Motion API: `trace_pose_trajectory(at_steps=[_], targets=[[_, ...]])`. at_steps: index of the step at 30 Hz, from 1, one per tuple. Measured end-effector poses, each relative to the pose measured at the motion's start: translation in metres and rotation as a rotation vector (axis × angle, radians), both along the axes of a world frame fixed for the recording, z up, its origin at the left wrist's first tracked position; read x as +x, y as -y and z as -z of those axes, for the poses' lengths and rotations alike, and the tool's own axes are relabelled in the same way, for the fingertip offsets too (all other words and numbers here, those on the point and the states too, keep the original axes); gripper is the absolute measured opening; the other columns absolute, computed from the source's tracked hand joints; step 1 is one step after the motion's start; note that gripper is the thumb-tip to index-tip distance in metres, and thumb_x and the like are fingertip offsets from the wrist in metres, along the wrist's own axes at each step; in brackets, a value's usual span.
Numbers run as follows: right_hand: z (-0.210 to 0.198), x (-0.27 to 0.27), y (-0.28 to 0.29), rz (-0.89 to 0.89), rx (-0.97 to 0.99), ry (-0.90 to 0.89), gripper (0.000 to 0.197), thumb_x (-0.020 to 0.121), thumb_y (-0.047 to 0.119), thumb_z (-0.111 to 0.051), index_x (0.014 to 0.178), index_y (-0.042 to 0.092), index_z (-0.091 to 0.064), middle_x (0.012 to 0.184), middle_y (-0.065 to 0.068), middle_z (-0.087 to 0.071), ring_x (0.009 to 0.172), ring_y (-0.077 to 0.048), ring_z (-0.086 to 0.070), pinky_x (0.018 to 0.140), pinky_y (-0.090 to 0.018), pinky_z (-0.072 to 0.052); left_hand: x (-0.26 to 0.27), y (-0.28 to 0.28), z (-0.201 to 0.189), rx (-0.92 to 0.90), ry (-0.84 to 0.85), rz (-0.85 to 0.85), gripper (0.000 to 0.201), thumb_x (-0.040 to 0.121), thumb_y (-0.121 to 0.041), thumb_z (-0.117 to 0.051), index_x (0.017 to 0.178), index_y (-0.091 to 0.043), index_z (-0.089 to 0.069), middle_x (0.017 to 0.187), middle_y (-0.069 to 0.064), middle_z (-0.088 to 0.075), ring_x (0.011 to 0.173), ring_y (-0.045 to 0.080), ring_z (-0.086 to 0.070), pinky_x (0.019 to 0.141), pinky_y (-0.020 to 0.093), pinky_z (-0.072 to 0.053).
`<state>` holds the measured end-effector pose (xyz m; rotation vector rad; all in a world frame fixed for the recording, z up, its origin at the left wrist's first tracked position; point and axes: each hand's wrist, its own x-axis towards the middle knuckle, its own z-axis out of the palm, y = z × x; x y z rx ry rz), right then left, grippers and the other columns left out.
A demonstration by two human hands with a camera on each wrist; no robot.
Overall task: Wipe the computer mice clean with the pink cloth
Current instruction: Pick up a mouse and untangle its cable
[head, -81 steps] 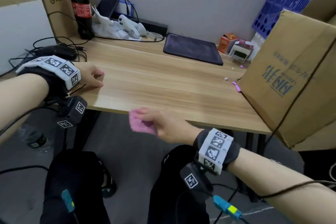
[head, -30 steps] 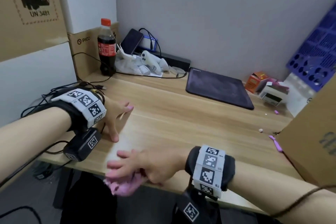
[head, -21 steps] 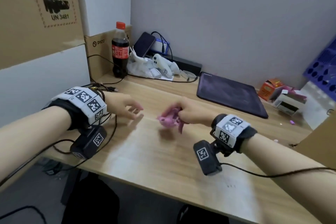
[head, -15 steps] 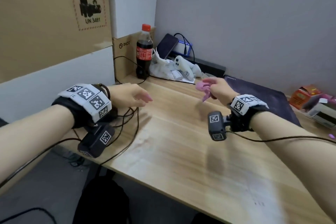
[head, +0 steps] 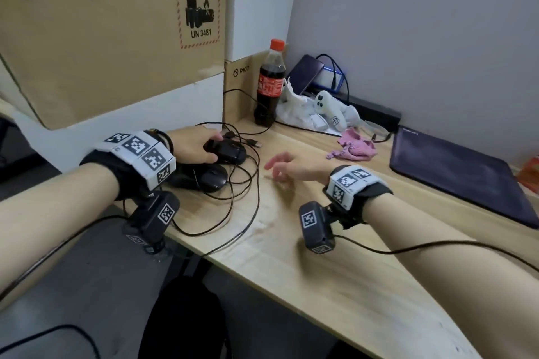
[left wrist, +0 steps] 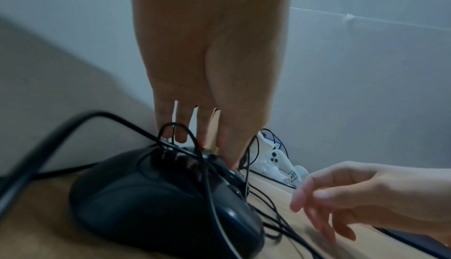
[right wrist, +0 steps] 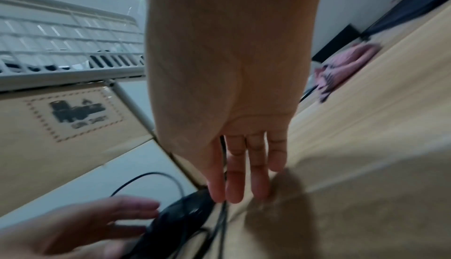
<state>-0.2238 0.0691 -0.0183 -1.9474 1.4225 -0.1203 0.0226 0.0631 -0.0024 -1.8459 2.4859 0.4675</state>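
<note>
From the head view, our left hand rests on the farther of two black mice, thumb and fingers curving round its sides, which we judge is a hold to steady it or lift it out of the tangle of black cables looped over the bench. The second mouse sits just nearer us, partly behind the left wrist. Our right hand hovers low over the wood, fingers loose and holding nothing, pointed toward the mice. The pink cloth lies crumpled on the bench well to the right, near the white controller and the dark mat; we judge it sits there so that both hands are free to sort out the cables. In the left wrist view, the left hand's fingers reach down onto the far mouse beyond the big dark body of the near mouse, with cables draped over it; the right hand comes in from the right, empty and relaxed. In the right wrist view, the right hand's straight fingers nearly touch a cable beside a mouse, the left hand lies at its side, and the cloth shows blurred behind.
</note>
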Motion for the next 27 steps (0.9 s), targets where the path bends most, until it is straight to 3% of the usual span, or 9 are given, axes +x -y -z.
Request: trace_pose_trajectory(at_steps=[3,7,10,15,17,19,22,24,27], targets=[[0.004,0.033,0.002,-0.045,0.007,0.007,0.023,0.102,0.019,-0.043,0.119,0.011,-0.056,0.079,0.003,-0.058,0.064,-0.01,-0.057,0.051,-0.016,-0.045,0.002,-0.004,-0.007,0.007,0.026,0.079,0.047,0.095,-0.036,-0.057,0.139,-0.021,-0.048,0.138,0.001,-0.051,0.123,0.018,-0.048,0.104,0.031,-0.037],[0.009,0.054,0.0,-0.147,-0.006,-0.066,0.017,0.099,0.02,-0.049,0.112,0.013,-0.057,0.076,-0.002,-0.056,0.058,-0.015,-0.054,0.049,-0.022,-0.045,0.011,-0.012,-0.014,0.186,0.036,0.154,0.066,0.084,-0.049,-0.069,0.141,-0.03,-0.043,0.138,-0.011,-0.047,0.127,0.01,-0.043,0.111,0.031,-0.032],[0.012,0.058,-0.003,-0.169,0.005,-0.116,0.014,0.096,0.025,-0.055,0.109,0.019,-0.056,0.079,-0.005,-0.057,0.058,-0.015,-0.053,0.048,-0.021,-0.044,0.011,-0.015,-0.008,0.16,0.124,0.181,0.084,0.075,-0.043,-0.081,0.145,-0.027,-0.037,0.136,-0.008,-0.042,0.129,0.012,-0.04,0.111,0.029,-0.032],[0.016,0.06,-0.008,-0.214,-0.213,-0.222,0.019,0.092,0.024,-0.062,0.108,0.015,-0.065,0.09,0.004,-0.056,0.083,-0.013,-0.05,0.057,-0.011,-0.034,0.001,-0.016,0.002,0.051,0.214,0.201,0.078,0.07,-0.043,-0.082,0.137,-0.024,-0.047,0.131,-0.001,-0.043,0.121,0.016,-0.043,0.105,0.033,-0.039],[0.018,0.059,-0.007,-0.212,-0.248,-0.23,0.009,0.093,0.017,-0.057,0.092,0.016,-0.065,0.089,0.002,-0.06,0.085,-0.014,-0.052,0.056,-0.013,-0.033,-0.001,-0.016,0.004,0.05,0.189,0.21,0.074,0.07,-0.043,-0.083,0.133,-0.026,-0.049,0.129,-0.002,-0.043,0.116,0.015,-0.045,0.102,0.031,-0.041],[0.013,0.054,-0.007,-0.222,-0.255,-0.224,0.023,0.094,0.01,-0.05,0.075,0.02,-0.056,0.096,-0.003,-0.064,0.091,-0.017,-0.056,0.06,-0.019,-0.035,-0.001,-0.017,0.005,0.041,0.163,0.219,0.072,0.07,-0.042,-0.083,0.132,-0.026,-0.05,0.128,-0.002,-0.043,0.113,0.015,-0.046,0.1,0.029,-0.042],[0.005,0.044,-0.011,-0.276,-0.253,-0.212,0.013,0.097,0.016,-0.052,0.094,0.012,-0.064,0.103,-0.004,-0.057,0.094,-0.015,-0.05,0.077,-0.023,-0.035,-0.002,-0.018,0.008,0.027,0.126,0.219,0.072,0.07,-0.04,-0.084,0.132,-0.023,-0.05,0.126,-0.004,-0.042,0.113,0.013,-0.047,0.1,0.029,-0.042],[0.004,0.039,-0.013,-0.296,-0.269,-0.197,0.022,0.096,0.024,-0.056,0.111,0.01,-0.063,0.11,-0.004,-0.058,0.097,-0.013,-0.05,0.083,-0.024,-0.038,-0.004,-0.019,0.007,0.017,0.058,0.21,0.071,0.071,-0.037,-0.084,0.131,-0.021,-0.05,0.126,-0.004,-0.041,0.115,0.014,-0.046,0.101,0.029,-0.041],[0.004,0.032,-0.017,-0.303,-0.303,-0.156,0.01,0.094,0.022,-0.058,0.101,0.017,-0.063,0.102,-0.001,-0.064,0.093,-0.016,-0.056,0.084,-0.027,-0.044,-0.009,-0.019,0.004,-0.023,-0.078,0.199,0.069,0.071,-0.035,-0.084,0.13,-0.02,-0.05,0.122,-0.005,-0.038,0.115,0.015,-0.045,0.102,0.028,-0.04]])
